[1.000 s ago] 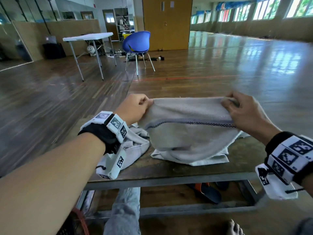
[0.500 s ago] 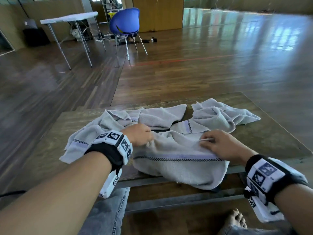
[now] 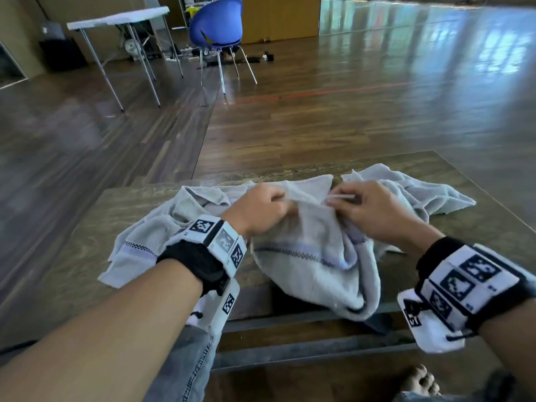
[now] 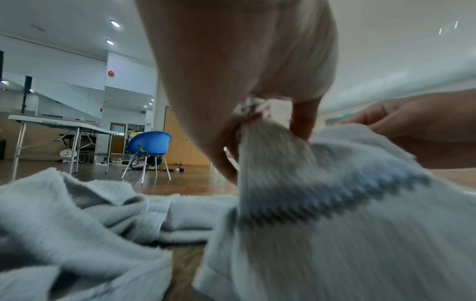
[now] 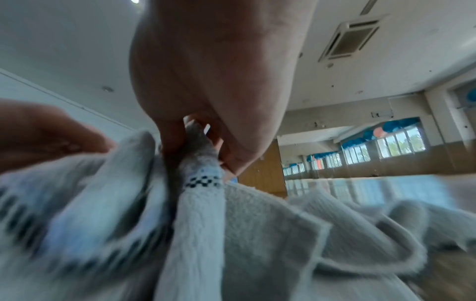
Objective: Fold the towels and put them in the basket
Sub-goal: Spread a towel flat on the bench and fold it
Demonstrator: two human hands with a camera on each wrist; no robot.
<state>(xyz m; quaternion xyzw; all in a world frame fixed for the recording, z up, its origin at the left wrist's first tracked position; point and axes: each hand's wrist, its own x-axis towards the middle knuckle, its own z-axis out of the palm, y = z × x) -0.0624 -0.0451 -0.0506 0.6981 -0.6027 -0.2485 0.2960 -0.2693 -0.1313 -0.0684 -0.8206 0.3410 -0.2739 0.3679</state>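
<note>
On the near half of the wooden desk (image 3: 87,227), the person is working one grey towel (image 3: 313,256) between both hands. The left hand (image 3: 258,210) has its fingers curled tight round a bunched corner; the left wrist view shows the cloth squeezed into a narrow neck inside that grip, with the checked border stripe (image 3: 290,252) running away below it. The right hand (image 3: 374,210) pinches the matching corner between thumb and fingers, and the right wrist view shows the stripe's end right at that pinch. The two hands are close together above the middle of the desk, so the towel sags between them in a loose fold and its lower part drapes over the near edge. I would judge that the corners are being brought together to make the first fold, which is why they are held by the hem rather than the middle.

Two more grey towels wait unfolded: one crumpled towel (image 3: 150,236) lies under and beside the left wrist, another rumpled towel (image 3: 420,195) sits just beyond the right hand. The worked towel seems to overlap both, so lifting it cleanly may need care. No basket can be seen in any view. Behind, a blue chair (image 3: 217,24) and a folding table (image 3: 121,20) stand well apart on the wooden floor.
</note>
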